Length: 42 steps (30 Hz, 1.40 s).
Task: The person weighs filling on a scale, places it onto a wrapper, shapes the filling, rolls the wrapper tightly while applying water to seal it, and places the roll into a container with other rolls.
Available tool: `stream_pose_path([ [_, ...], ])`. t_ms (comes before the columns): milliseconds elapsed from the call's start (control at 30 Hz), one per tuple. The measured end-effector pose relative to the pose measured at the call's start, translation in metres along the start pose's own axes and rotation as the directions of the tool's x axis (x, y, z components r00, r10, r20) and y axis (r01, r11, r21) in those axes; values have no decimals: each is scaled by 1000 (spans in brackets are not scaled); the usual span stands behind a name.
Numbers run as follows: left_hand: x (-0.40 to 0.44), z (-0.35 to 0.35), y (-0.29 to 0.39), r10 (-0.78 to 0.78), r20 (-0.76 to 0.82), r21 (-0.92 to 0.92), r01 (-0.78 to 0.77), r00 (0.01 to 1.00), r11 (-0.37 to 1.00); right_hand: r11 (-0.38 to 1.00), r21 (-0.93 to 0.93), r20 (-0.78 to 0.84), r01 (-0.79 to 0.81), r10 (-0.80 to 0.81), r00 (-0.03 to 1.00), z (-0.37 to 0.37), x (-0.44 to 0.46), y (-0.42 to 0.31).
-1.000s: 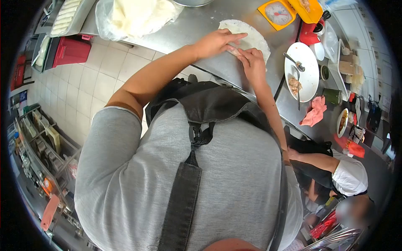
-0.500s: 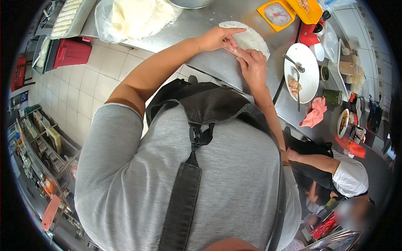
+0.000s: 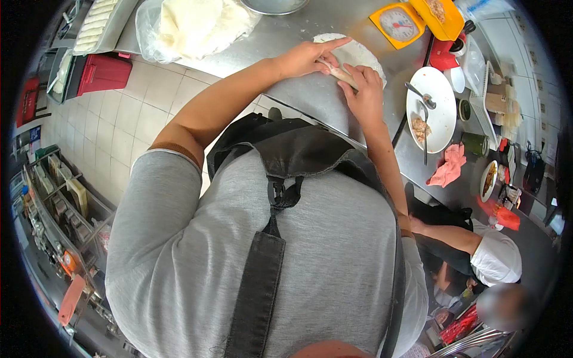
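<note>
A round, thin white wrapper (image 3: 357,52) lies on the steel counter (image 3: 292,95). Its near edge is folded into a narrow roll (image 3: 339,73) between my two hands. My left hand (image 3: 305,58) pinches the roll's left end, with the index finger stretched out over the wrapper. At the right end, my right hand (image 3: 364,90) has its fingers bent over the roll. To the right stands a white oval plate (image 3: 439,95) with two spoons and some minced filling (image 3: 419,128) on it.
A yellow scale (image 3: 398,25) and a yellow container (image 3: 437,15) stand beyond the plate. Left of my hands lie white sheets in a plastic bag (image 3: 191,27), near a metal bowl (image 3: 274,5). A pink cloth (image 3: 449,165) lies at right. Another person (image 3: 495,256) is at lower right.
The near edge of the wrapper has been rolled up, and the roll shows more clearly between my hands. My right hand has shifted slightly toward the right and nearer my body.
</note>
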<state>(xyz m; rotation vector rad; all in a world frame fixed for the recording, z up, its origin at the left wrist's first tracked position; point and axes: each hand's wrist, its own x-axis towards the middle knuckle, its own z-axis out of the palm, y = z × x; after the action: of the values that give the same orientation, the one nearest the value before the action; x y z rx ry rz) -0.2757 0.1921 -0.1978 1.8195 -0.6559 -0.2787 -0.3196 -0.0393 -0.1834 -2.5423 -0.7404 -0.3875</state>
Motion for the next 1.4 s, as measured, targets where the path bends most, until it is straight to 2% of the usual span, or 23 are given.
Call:
stream_pose_path([
  [33,2,-2,0,-55,10,-96,56,998,994,1000,18,-38,11,-10,999,-1,1,-5],
  [167,7,-4,-7,-125,37,-65,127,991,990,998,-47,-33,29,-31,999,7,0,-1],
  [233,4,1,-13,141,-123,190,-116,982,975,997,-69,-38,28,-31,999,11,3,3],
  [367,-2,5,-7,220,-161,298,-165,962,940,996,-83,12,15,-14,1000,11,6,10],
  [433,-4,2,-5,193,-82,276,-164,978,947,999,-42,69,-18,21,997,11,8,13],
  [567,0,-6,-3,163,-74,297,-134,984,945,1000,16,38,-26,25,999,6,7,12],
  [633,5,-10,-4,67,-54,223,-53,996,973,995,80,-65,-66,71,995,-1,2,11],
  [667,7,-12,-6,72,-49,226,-59,996,972,995,77,-72,-68,74,995,-3,-1,14],
  [733,13,-16,-7,-22,-17,98,23,1000,995,996,46,-50,-74,77,996,-7,-9,23],
  [833,15,-18,-6,-56,7,91,55,998,994,997,-29,-28,-65,64,998,-11,-18,26],
  [867,12,-19,-6,-51,18,97,49,999,994,997,-31,-39,-73,71,997,-12,-20,26],
  [933,5,-19,-7,129,-59,295,-106,990,950,997,-56,-27,-60,59,998,-14,-23,26],
  [967,4,-20,-7,135,-43,298,-116,990,947,996,-59,-39,-73,71,997,-15,-24,26],
  [1067,2,-24,-5,100,-17,266,-92,995,959,995,-80,-54,-67,63,997,-19,-30,26],
  [1133,3,-26,-4,3,-10,121,-2,1000,993,996,-40,-38,-83,81,996,-20,-33,29],
  [1233,4,-26,-7,-17,-57,127,24,998,992,993,27,-43,-112,113,993,-19,-36,34],
  [1367,2,-31,-5,-38,-9,113,38,999,993,981,139,-80,-133,145,986,-20,-34,43],
  [1400,2,-31,-4,-94,-30,80,96,995,992,970,147,-61,-191,202,978,-20,-35,45],
])
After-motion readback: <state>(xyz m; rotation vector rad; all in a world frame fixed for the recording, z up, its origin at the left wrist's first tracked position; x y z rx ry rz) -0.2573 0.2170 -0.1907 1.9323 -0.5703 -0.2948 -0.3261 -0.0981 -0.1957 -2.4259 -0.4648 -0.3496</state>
